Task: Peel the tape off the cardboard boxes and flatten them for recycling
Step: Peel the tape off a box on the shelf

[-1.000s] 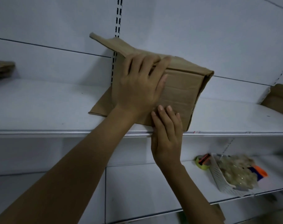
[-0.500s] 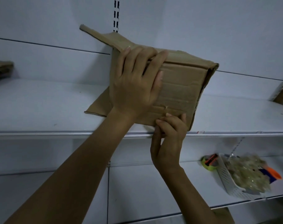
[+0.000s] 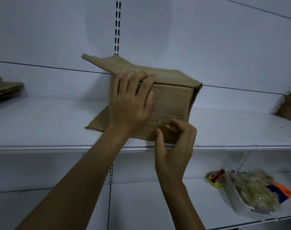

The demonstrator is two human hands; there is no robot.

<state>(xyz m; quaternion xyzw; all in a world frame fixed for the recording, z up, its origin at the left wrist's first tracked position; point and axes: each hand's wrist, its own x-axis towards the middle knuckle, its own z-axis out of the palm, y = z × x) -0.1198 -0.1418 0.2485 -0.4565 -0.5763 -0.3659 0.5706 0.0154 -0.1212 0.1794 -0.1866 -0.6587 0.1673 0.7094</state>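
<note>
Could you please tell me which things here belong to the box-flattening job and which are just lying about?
In the job: cardboard box, gripped by left hand; tape, pinched by right hand; flattened cardboard; cardboard at right.
Lying about: white basket, tape roll, orange-and-blue tool.

The left forearm [image 3: 78, 188] rises from the lower left, and the left hand [image 3: 129, 103] lies palm-flat on the front of the cardboard box [image 3: 173, 103], fingers hooked over its top edge and thumb pressed against the face. The right forearm [image 3: 179, 205] comes up from below. The right hand [image 3: 174, 146] has its fingers curled at a lifted scrap of tape [image 3: 168, 126], thumb raised just beside it; an actual pinch cannot be made out.
</note>
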